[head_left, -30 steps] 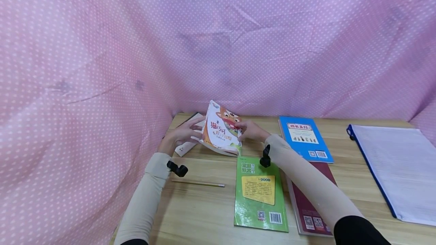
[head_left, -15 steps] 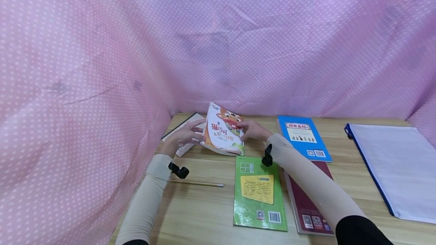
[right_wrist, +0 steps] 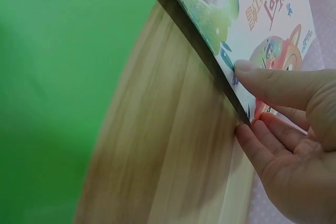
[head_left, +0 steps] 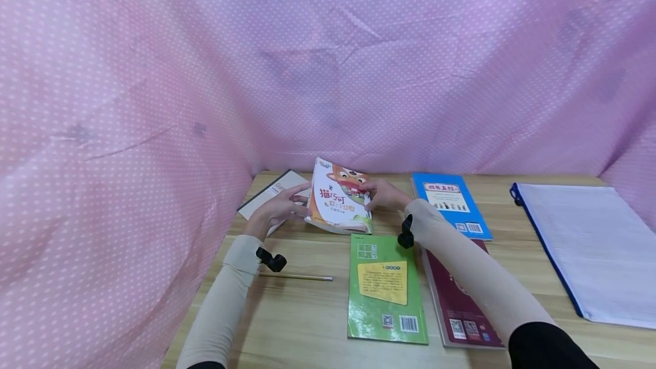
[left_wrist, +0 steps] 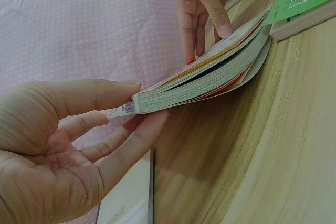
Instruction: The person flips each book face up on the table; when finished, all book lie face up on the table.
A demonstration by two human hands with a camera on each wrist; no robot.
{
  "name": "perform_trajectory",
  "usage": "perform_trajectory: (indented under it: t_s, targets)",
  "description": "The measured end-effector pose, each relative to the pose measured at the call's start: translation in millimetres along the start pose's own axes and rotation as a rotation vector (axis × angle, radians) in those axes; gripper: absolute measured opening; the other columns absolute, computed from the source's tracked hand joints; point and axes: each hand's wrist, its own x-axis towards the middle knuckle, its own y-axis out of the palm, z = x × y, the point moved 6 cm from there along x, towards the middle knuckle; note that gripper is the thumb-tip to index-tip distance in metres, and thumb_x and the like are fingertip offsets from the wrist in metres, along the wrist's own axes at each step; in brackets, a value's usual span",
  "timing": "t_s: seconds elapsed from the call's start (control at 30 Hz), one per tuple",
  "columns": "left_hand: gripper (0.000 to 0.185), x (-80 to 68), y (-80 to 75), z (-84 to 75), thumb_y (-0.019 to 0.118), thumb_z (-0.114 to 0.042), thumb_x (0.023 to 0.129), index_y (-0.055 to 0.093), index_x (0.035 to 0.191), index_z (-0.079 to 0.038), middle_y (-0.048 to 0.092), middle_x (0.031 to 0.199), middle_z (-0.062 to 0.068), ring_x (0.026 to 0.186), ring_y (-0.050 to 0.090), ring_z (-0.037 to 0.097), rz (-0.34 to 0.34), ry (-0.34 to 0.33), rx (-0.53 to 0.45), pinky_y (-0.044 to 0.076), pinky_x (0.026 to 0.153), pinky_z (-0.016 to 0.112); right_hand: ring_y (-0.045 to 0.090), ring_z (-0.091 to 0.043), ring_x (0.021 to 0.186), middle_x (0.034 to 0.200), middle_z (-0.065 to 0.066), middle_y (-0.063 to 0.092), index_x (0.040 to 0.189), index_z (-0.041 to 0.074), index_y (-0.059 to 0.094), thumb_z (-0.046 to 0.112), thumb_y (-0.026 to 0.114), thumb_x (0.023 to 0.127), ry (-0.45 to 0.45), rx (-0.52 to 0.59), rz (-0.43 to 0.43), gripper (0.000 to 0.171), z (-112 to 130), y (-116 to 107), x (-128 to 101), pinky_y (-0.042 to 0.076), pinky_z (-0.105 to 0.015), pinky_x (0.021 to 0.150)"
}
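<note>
A white paperback book with an orange fox on its cover is held tilted above the far part of the table. My left hand pinches its spine edge, thumb on top and fingers beneath, as the left wrist view shows. On the opposite edge my right hand pinches the book, its thumb on the cover and fingertips at the edge below. In the left wrist view the pages fan slightly apart at the lower end. A pale notebook lies partly hidden behind my left hand.
Near the front lies a green book, with a pencil to its left. A blue book overlaps a maroon book under my right forearm. A white zip folder lies at the right. Pink dotted cloth walls the table's back and left.
The fox book has come slightly down and right in both hands, and more of the pale notebook shows. The view has turned slightly, shifting the other books a little left.
</note>
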Motion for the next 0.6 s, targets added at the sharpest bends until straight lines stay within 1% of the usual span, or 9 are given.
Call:
perform_trajectory:
  t_s: [0.1,0.3,0.4,0.53,0.6]
  targets:
    - [0.089,0.7,3.2,-0.2,0.068,0.009,0.089,0.025,0.163,-0.019,0.046,0.147,0.023,0.111,0.064,0.024,0.003,-0.006,-0.023,0.057,0.099,0.043,0.032,-0.041,0.15,0.16,-0.021,0.04,0.149,0.004,0.051,0.003,0.078,0.087,-0.022,-0.027,0.005,0.067,-1,-3,-2,0.029,-0.056,0.124]
    - [0.091,5.4,10.1,0.4,0.066,0.011,0.089,0.023,0.164,-0.019,0.045,0.15,0.026,0.113,0.065,0.025,0.034,-0.007,-0.05,0.056,0.103,0.045,0.029,-0.042,0.151,0.161,-0.021,0.038,0.149,0.005,0.051,0.003,0.077,0.088,-0.022,-0.033,0.003,0.066,-6,-9,-7,0.028,-0.057,0.124]
    - [0.091,8.6,12.3,2.9,0.065,0.01,0.089,0.021,0.164,-0.018,0.043,0.154,0.027,0.119,0.065,0.029,0.044,-0.003,-0.049,0.056,0.103,0.044,0.03,-0.042,0.151,0.16,-0.021,0.039,0.148,0.003,0.051,0.003,0.076,0.088,-0.034,-0.037,0.001,0.065,-7,-11,-10,0.029,-0.057,0.124]
    - [0.091,11.2,17.0,4.7,0.066,0.01,0.089,0.023,0.164,-0.019,0.043,0.155,0.027,0.125,0.063,0.035,0.049,-0.005,-0.042,0.057,0.101,0.043,0.03,-0.043,0.15,0.159,-0.023,0.04,0.148,0.0,0.051,0.002,0.076,0.088,-0.039,-0.05,-0.001,0.065,-8,-14,-14,0.03,-0.056,0.124]
    - [0.091,12.4,20.3,4.4,0.067,0.009,0.089,0.024,0.163,-0.02,0.045,0.154,0.026,0.124,0.064,0.034,0.055,-0.006,-0.042,0.057,0.101,0.043,0.03,-0.044,0.15,0.159,-0.024,0.039,0.148,0.0,0.05,0.002,0.076,0.088,-0.033,-0.07,-0.005,0.065,-10,-16,-16,0.03,-0.057,0.123]
